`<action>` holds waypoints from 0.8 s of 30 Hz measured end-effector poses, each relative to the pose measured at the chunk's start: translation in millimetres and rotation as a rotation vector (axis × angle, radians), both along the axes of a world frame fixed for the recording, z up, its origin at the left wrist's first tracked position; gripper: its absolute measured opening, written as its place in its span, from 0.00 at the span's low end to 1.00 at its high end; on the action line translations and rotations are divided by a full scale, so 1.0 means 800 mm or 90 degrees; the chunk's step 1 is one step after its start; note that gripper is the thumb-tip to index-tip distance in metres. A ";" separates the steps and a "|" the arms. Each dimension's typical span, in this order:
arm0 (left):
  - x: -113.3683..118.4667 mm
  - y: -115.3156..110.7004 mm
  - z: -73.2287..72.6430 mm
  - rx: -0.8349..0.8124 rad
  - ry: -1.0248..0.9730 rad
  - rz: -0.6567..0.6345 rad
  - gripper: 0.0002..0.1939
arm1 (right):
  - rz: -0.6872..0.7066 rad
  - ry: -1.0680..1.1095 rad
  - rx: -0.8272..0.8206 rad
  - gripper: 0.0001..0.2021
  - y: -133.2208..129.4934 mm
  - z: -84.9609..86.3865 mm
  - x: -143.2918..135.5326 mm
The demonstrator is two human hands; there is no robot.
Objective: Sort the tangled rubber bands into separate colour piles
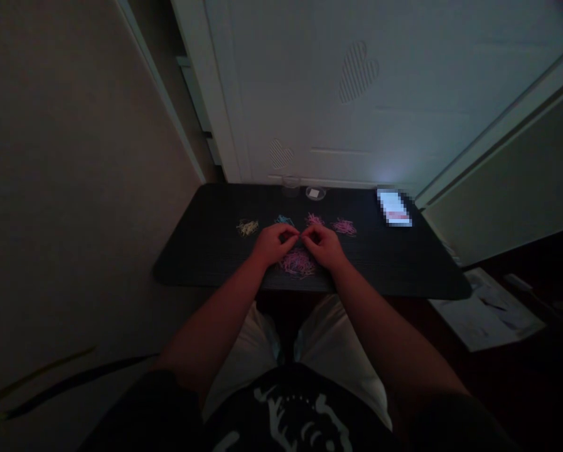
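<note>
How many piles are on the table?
5: yellow pile at left, blue pile behind the left hand, pink pile behind the right hand, second pink pile farther right, mixed pile between the wrists. More may be hidden.

In this dim room, a seated person's left hand [272, 243] and right hand [327, 245], both pinched, nearly meet over a dark desk [201, 251]; anything they hold is too small to make out. Just below lies a mixed pile [298, 265] of thin strands. Beyond, left to right: a yellowish pile [248, 227], a blue pile [284, 220], two pink piles [344, 226]. Along the far edge: a clear cup [291, 184], a clear round dish [316, 194], a lit phone [395, 208].
</note>
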State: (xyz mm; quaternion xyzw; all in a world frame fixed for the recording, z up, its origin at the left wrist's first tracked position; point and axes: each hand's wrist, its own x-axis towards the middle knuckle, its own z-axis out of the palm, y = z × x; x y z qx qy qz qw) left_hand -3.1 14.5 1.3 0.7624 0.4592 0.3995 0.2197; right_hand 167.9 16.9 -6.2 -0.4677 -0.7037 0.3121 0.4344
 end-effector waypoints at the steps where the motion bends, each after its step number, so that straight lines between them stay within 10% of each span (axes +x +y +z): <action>1: 0.000 0.000 0.000 -0.002 0.000 0.003 0.07 | 0.000 0.001 -0.001 0.04 0.000 0.000 0.000; 24: 0.000 0.000 -0.002 -0.027 0.020 0.016 0.06 | 0.001 0.016 -0.010 0.04 0.001 -0.004 0.000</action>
